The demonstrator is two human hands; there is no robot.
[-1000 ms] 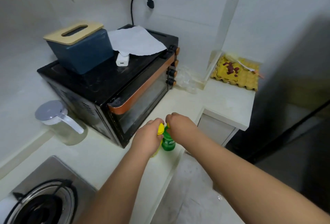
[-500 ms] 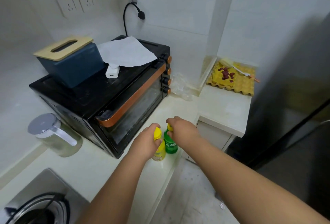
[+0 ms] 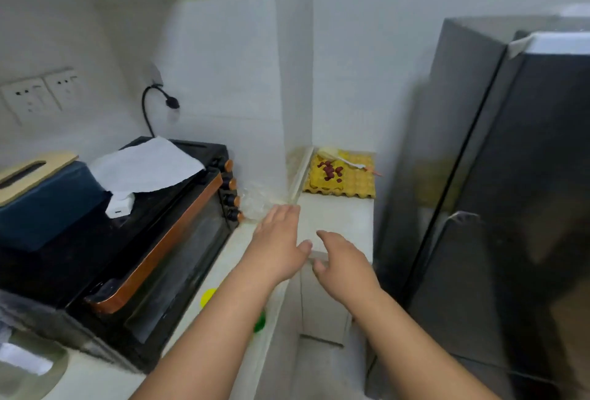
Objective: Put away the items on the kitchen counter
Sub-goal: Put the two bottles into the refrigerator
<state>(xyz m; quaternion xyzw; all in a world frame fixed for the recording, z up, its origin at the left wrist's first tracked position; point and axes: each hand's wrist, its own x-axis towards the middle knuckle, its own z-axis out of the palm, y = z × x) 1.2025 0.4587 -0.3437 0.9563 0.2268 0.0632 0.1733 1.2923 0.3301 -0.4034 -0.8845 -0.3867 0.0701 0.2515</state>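
Two hands in view, both empty. Left hand (image 3: 277, 241) is flat with fingers straight, reaching over the counter (image 3: 338, 217) toward the corner by the oven knobs. Right hand (image 3: 343, 264) is loosely spread, fingers relaxed, hovering at the counter's front edge above the cabinet door (image 3: 322, 304); gripping nothing. Two bottles stand on the counter near its front edge, mostly hidden under the left forearm: one yellow cap (image 3: 208, 297) and one green bottle (image 3: 260, 321) show as slivers, neither touched by a hand. One black oven (image 3: 153, 240) with a copper door trim sits on the left; four knobs (image 3: 230, 190) in a column at its right end. On top of the oven: one blue tissue box (image 3: 48, 205) with a wooden lid, one white paper sheet (image 3: 147, 169), one white charger (image 3: 119, 206) just under the sheet's front edge. One clear plastic bag (image 3: 255, 201) lies crumpled between the knobs and the wall corner, just beyond the left fingertips. One yellow egg tray (image 3: 346, 181) at the back of the counter, with a cluster of small red pieces on it; count is too blurred to tell. One dark fridge (image 3: 498, 208) on the right, beside the counter. One clear kettle (image 3: 28, 364) at bottom left, partly cut off. Two wall sockets (image 3: 41, 94) at upper left; one black cable (image 3: 153, 106) with its plug hanging loose on the wall behind the oven.
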